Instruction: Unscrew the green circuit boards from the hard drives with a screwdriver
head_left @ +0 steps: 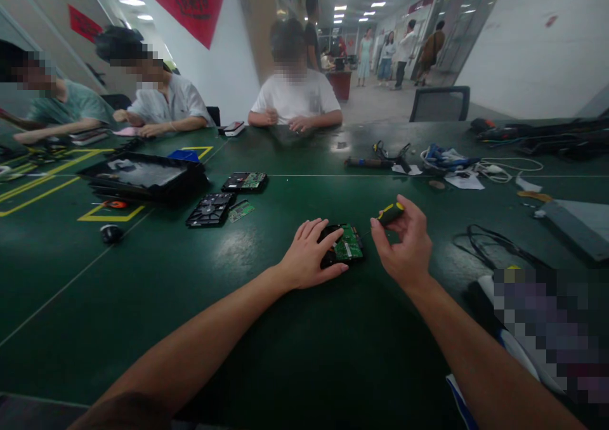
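Observation:
A hard drive (349, 247) lies on the green table with its green circuit board facing up. Across its left part rests my left hand (311, 252), fingers spread and stretched out, thumb along the near edge. My right hand (404, 246) is closed around a screwdriver (391, 213) with a black and yellow handle, just right of the drive. The thin shaft slants down toward the drive's right end; whether its tip touches anything I cannot make out. To the left lie two more hard drives (210, 210) (245, 181) and a loose circuit board (241, 210).
A black tray (190, 186) stands at left, near an orange-handled tool (114, 205) and a small black object (111, 234). Cables (499, 246) and a grey box (578, 224) lie at right. A person (297, 97) sits opposite; two others sit at far left.

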The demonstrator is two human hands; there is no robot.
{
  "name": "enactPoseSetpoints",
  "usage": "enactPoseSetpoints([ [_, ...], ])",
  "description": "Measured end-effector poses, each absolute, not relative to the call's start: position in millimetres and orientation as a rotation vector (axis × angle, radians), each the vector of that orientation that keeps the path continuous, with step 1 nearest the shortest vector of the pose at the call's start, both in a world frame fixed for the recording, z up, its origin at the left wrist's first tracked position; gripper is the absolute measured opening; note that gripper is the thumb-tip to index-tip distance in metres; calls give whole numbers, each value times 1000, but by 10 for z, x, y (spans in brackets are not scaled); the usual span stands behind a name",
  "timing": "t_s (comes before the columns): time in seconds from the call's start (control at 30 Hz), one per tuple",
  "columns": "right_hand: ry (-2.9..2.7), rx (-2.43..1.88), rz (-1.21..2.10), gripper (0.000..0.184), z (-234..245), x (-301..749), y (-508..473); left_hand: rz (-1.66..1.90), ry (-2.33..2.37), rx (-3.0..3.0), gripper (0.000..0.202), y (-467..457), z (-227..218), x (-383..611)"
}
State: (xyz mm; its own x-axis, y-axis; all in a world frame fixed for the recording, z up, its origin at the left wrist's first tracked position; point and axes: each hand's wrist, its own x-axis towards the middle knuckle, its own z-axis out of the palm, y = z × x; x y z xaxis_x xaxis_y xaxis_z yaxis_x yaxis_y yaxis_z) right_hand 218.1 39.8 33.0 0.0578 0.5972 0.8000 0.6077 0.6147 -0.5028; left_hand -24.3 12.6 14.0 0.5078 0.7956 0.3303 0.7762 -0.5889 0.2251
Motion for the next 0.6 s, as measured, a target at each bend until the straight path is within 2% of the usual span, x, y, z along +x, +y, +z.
enactPoseSetpoints([
  [0.17,-1629,-1026,6,66,325,2168,401,611,1337,2713,64,126,116,-293],
  [0.6,-1617,-1023,-2,68,337,2169,388,664,1341,2717,59,138,72,-286],
])
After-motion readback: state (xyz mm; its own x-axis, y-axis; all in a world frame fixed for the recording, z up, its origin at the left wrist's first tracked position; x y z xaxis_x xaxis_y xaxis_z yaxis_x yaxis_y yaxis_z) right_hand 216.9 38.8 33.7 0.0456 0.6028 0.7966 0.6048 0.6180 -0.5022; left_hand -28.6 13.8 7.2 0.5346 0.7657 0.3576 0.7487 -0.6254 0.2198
